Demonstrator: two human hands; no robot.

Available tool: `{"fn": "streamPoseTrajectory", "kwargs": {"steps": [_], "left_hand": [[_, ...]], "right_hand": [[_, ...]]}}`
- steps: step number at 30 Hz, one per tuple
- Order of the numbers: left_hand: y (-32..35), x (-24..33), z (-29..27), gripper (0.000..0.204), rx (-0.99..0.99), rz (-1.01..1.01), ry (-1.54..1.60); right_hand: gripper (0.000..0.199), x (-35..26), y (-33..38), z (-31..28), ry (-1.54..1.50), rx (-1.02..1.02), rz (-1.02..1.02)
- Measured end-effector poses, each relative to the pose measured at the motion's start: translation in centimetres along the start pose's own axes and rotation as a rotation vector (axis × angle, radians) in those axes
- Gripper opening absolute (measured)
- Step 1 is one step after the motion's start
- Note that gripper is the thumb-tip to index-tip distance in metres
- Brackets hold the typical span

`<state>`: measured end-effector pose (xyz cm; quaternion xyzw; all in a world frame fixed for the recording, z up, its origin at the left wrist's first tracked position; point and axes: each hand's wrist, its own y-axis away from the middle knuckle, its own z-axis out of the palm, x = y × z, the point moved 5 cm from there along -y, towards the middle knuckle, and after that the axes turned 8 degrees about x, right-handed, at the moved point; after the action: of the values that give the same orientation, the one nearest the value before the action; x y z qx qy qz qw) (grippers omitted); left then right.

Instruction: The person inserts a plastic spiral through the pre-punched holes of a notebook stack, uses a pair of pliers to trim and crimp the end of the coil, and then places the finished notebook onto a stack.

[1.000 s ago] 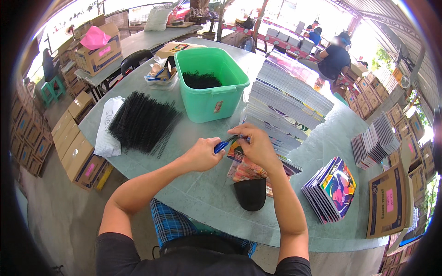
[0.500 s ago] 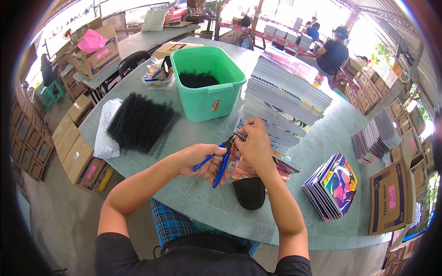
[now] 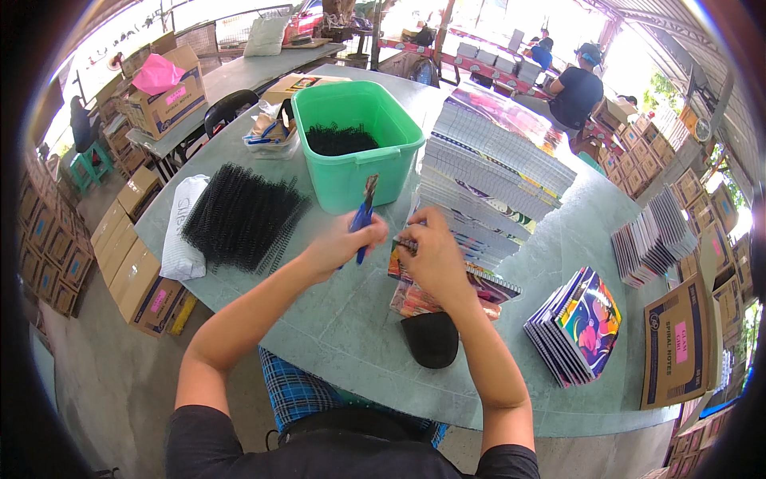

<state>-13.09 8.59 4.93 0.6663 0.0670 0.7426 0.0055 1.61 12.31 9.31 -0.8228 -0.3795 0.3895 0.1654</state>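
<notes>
My left hand is closed around blue-handled pliers, their metal jaws pointing up in front of the green bin. Just to its right, my right hand pinches the left end of a spiral notebook with a colourful cover and a dark coil along its far edge. My fingers hide that end of the coil. Below the right wrist, a black rounded pad lies against the notebook. Behind the right hand rises a tall stack of notebook page blocks.
A green bin holds black coils. More black spiral coils lie left, beside a white bag. Bound notebooks are stacked at right, near an open carton. Other people sit at the back.
My left hand has lifted the pliers up and left, away from the coil end, and turned their jaws upward. My right hand has stayed at the notebook.
</notes>
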Motion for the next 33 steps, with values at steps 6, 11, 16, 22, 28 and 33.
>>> {"fn": "streamPoseTrajectory", "kwargs": {"steps": [6,11,16,22,28,33], "left_hand": [[-3.0,2.0,0.7,0.016,0.096,0.154,-0.072],[-8.1,10.1,-10.0,0.031,0.742,0.414,-0.293],[-7.1,7.4,-9.0,0.031,0.749,0.533,-0.452],[-6.1,5.2,-4.7,0.029,0.618,0.547,-0.485],[-4.6,1.9,-1.1,0.03,0.437,0.584,-0.608],[-3.4,-1.9,-2.4,0.033,0.444,0.411,-0.693]], "right_hand": [[0.017,-0.9,0.3,0.5,0.043,-0.008,-0.092],[0.023,-0.1,3.9,-3.5,0.418,-0.093,-0.024],[0.03,3.4,8.1,-18.0,0.348,0.042,0.321],[0.028,3.3,5.0,-27.6,0.991,-0.028,0.097],[0.053,22.2,19.0,-26.2,0.894,0.123,0.842],[0.064,22.6,17.9,-25.5,0.781,0.007,1.024]]}}
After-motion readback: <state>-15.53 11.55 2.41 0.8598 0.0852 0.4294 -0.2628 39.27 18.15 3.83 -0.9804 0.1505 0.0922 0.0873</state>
